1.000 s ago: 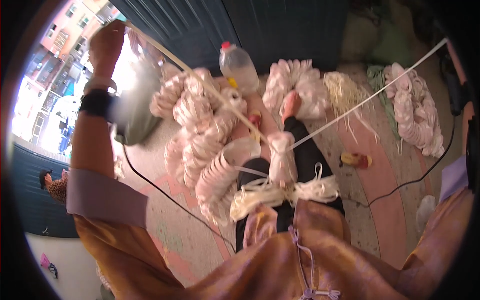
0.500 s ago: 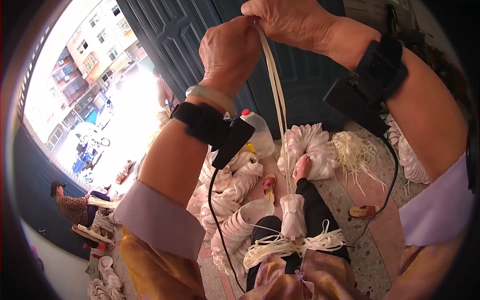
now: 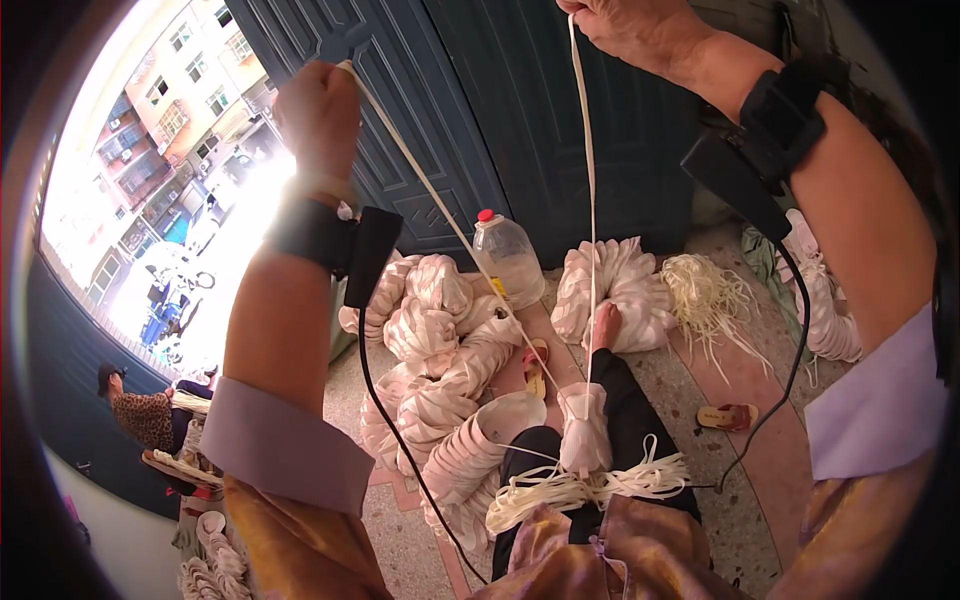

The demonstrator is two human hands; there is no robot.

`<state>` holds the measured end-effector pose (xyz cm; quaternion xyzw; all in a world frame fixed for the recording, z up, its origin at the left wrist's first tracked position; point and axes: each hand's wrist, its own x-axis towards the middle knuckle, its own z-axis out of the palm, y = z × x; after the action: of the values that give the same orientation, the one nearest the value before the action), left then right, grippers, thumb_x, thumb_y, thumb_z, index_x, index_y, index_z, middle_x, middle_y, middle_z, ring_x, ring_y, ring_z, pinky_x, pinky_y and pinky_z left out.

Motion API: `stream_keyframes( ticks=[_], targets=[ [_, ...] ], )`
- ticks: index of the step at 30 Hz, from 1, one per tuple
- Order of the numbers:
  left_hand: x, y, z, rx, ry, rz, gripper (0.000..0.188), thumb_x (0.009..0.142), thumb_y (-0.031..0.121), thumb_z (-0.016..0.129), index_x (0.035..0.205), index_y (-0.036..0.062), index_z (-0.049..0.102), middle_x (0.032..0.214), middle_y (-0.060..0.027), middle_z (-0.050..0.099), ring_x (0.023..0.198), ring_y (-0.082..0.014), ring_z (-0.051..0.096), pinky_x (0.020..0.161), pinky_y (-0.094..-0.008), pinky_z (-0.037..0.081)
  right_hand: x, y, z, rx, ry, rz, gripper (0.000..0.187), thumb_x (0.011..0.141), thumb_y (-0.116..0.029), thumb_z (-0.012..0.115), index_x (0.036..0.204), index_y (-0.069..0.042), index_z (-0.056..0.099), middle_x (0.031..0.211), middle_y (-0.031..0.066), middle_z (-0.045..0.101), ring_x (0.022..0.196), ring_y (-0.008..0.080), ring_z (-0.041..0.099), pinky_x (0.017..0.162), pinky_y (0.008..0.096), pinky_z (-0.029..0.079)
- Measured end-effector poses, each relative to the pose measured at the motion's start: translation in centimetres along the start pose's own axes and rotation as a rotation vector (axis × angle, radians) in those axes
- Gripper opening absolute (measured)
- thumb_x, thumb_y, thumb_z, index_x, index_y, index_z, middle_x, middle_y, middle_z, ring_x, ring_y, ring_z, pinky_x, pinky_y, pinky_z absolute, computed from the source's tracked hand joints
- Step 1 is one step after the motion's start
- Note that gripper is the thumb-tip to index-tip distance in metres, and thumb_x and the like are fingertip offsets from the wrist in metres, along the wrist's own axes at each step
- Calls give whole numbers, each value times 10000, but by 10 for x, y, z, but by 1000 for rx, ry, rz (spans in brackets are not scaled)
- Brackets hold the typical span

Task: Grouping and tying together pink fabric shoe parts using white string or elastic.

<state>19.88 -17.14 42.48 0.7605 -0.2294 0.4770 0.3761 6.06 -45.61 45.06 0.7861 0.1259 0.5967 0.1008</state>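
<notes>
My left hand (image 3: 318, 118) is raised at the upper left, closed round one strand of a flat cream cord (image 3: 432, 190). High on the right, my right hand (image 3: 645, 35), partly cut off by the picture's top edge, pinches another strand (image 3: 590, 185). Both strands run taut down, in a V, to a small stack of whitish cup-shaped fabric pieces (image 3: 585, 430) between my knees. Loose cream cords (image 3: 525, 500) lie in bunches across my lap. Beside my left knee, a longer row of nested fabric cups (image 3: 462, 462) rests on its side.
Heaped bundles of nested fabric cups (image 3: 425, 325) cover the floor ahead left. Behind them stand a clear jug with a red cap (image 3: 508, 262) and a dark panelled door (image 3: 540, 120). A cord heap (image 3: 705, 295) and a sandal (image 3: 728, 417) lie right. Another person (image 3: 145, 415) sits far left.
My hands have parted from where they met above. The left went left and slightly down, the right moved rightward. The strands, side by side before, now spread apart.
</notes>
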Motion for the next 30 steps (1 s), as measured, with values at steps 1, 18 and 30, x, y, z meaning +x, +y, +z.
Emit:
stream_keyframes(
  ticks=[1, 18, 30],
  targets=[
    [2, 2, 0, -21, -15, -49, 271, 767, 273, 552, 742, 20, 644, 595, -150, 596, 636, -275, 604, 608, -355, 448, 0, 2, 1, -3, -3, 0, 76, 683, -114, 525, 650, -58, 564, 583, 175, 544, 578, 327, 571, 517, 395, 423],
    [-29, 76, 42, -108, 60, 427, 136, 721, 116, 523, 676, 1, 578, 543, -170, 524, 486, -232, 551, 484, -356, 420, 24, -6, 6, 15, 5, -35, 89, 686, -125, 534, 649, -52, 569, 602, 176, 565, 581, 307, 587, 523, 383, 439],
    [-218, -179, 79, 462, -605, 173, 194, 705, 226, 558, 677, 36, 588, 612, -154, 582, 645, -312, 593, 573, -408, 453, -328, 7, 122, 803, -648, 731, 99, 730, -113, 599, 671, -62, 539, 620, -17, 521, 579, 71, 474, 526, 250, 412]
  ],
)
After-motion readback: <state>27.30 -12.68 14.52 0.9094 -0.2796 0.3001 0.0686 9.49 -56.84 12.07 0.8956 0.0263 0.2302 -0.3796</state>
